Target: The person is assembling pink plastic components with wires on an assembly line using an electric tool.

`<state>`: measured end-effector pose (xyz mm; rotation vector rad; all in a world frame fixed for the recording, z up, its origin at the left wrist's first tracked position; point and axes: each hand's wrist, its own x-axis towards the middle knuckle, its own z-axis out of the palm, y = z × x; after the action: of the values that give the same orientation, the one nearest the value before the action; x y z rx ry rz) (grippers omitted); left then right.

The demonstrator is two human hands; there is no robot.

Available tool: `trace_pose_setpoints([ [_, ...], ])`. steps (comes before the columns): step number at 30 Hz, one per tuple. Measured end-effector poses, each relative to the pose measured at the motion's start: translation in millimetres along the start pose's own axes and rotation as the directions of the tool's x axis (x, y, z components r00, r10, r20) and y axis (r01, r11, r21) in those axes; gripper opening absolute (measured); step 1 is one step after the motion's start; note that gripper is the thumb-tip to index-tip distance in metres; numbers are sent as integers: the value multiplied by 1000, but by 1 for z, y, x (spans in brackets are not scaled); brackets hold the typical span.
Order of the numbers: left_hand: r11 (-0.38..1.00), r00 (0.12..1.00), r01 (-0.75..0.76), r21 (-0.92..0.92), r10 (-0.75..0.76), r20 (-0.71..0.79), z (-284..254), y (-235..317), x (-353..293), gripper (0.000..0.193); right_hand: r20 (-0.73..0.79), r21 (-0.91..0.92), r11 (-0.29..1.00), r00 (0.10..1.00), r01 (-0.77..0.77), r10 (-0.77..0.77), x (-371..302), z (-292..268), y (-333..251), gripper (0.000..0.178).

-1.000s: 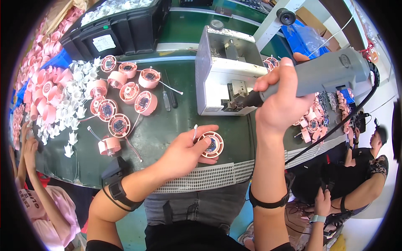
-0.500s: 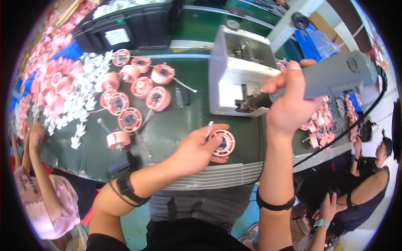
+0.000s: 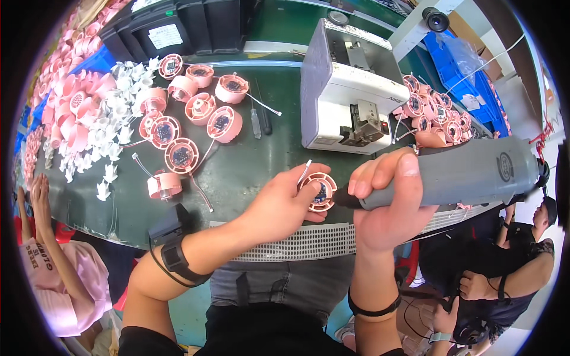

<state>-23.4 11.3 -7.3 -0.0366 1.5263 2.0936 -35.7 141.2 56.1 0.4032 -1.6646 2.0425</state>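
Closest in, grey trousers [image 3: 273,291] sit below the table's edge, where a white perforated strip [image 3: 291,246] runs along, and just past it comes the action: the left hand [image 3: 282,202] has a pink round housing [image 3: 329,188] pinched at its left side, thumb over the front, circuit board facing up, a white connector [image 3: 305,171] poking up beside the thumb. In from the right, the right hand [image 3: 389,193] is wrapped firmly round a grey power tool [image 3: 469,171], its dark nose right at the housing's right rim; whether they touch, I can't tell! Out on the green table [image 3: 255,172], to the left, there's a cluster of similar pink assemblies [image 3: 181,155], several trailing wires, with a clear-handled screwdriver [image 3: 256,123] lying just to their right. Further left, white pointed pieces [image 3: 110,172] lie scattered against a heap of pink cups [image 3: 77,115]. Ahead of the hands stands a boxy white machine [image 3: 356,98], metal mechanism on its front, and to its right more pink units [image 3: 439,113] pile up near a blue bin [image 3: 451,74]. Far back on the left looms a black crate [image 3: 205,29].
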Motion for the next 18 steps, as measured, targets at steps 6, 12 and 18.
trace_pose_setpoints([
  [6,1000,1000,-17,14,17,-22,2,0,-2,33,34,-45,999,999,8,-6,-1,-3,2,33],
  [12,999,999,-18,41,20,-47,4,1,-4,31,-7,17,998,998,-66,66,-9,4,6,36],
  [18,995,998,-3,103,9,-61,10,4,0,28,32,110,989,995,-103,100,-9,-4,8,36],
])
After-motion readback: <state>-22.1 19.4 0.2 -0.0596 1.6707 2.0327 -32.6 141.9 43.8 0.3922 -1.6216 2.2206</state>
